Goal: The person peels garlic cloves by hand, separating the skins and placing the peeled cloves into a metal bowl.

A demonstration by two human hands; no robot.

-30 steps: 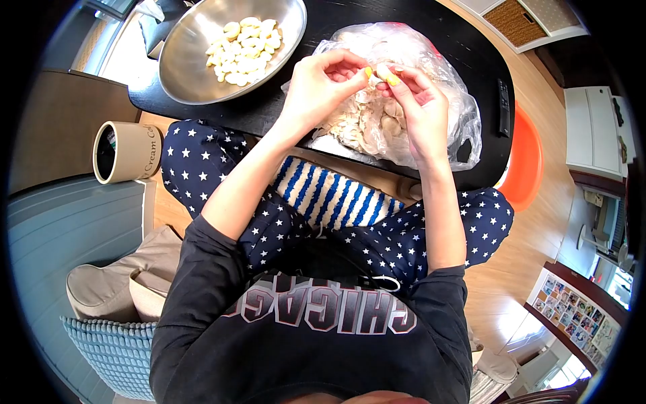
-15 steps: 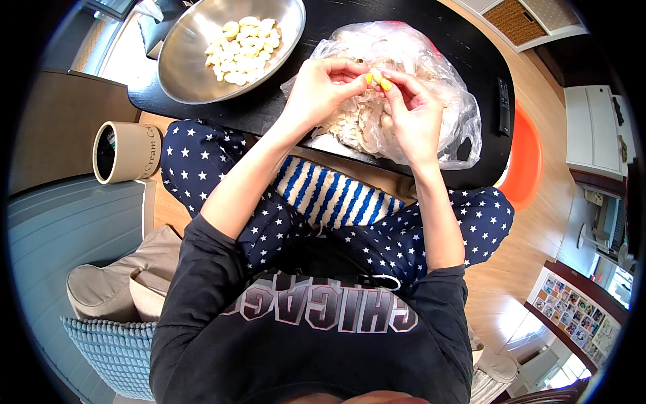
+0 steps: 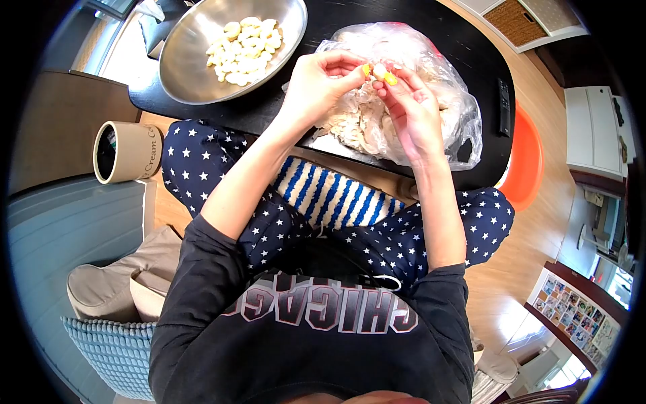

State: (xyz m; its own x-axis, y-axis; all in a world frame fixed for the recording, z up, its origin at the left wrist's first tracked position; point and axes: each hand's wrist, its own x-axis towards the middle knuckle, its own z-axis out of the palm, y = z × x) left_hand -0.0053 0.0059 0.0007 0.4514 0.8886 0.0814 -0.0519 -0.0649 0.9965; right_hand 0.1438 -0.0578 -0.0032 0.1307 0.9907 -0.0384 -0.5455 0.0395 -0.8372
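Observation:
My left hand (image 3: 325, 84) is closed in a pinch, its yellow-tipped thumb and forefinger right beside a small pale clove (image 3: 379, 70). On the other side, my right hand (image 3: 414, 108) pinches that clove between thumb and fingers. What the left fingertips hold, if anything, is too small to tell. Both hands are above a clear plastic bag (image 3: 464, 114) with unpeeled bulbs and a heap of papery skins (image 3: 350, 128) at its near edge. To the left, a steel bowl (image 3: 185, 60) holds many peeled cloves (image 3: 243, 52).
The black table (image 3: 330, 23) carries a remote control (image 3: 503, 108) near its right edge. An orange stool (image 3: 528, 158) is beyond that edge. A cream bin (image 3: 128, 151) stands at the left, and a striped cushion (image 3: 333, 195) lies between my legs.
Compared with half a second ago, my fingertips have moved slightly apart, and my right hand has turned a little. The bowl and the bag look the same.

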